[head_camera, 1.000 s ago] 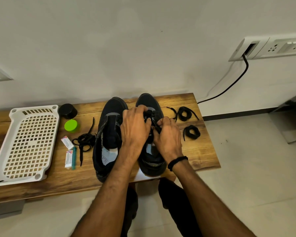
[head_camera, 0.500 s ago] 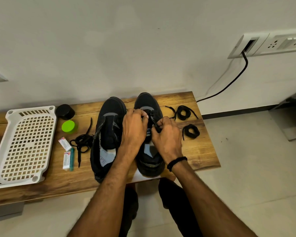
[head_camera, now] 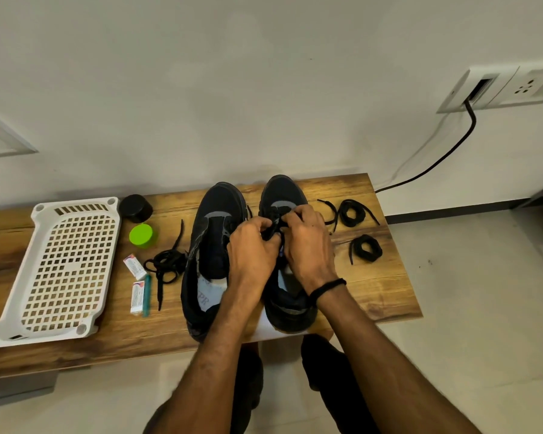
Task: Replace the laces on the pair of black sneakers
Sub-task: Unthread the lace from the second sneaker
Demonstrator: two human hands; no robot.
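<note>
Head view: I see left hand [head_camera: 253,245] and right hand [head_camera: 309,242], now closer, still pinching the lace [head_camera: 271,229] on the right sneaker [head_camera: 282,189]; removal continues.

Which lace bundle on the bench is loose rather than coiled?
The tangled lace left of the sneakers; both bundles on the right are wound coils.

The person's two forearms [head_camera: 213,355] are bare from wrist to the lower edge of view. A thin black cord bracelet [head_camera: 328,288] circles the wrist just behind the right hand [head_camera: 308,242]. Both legs wear black fabric trousers [head_camera: 320,364], visible between and beneath the arms.
</note>
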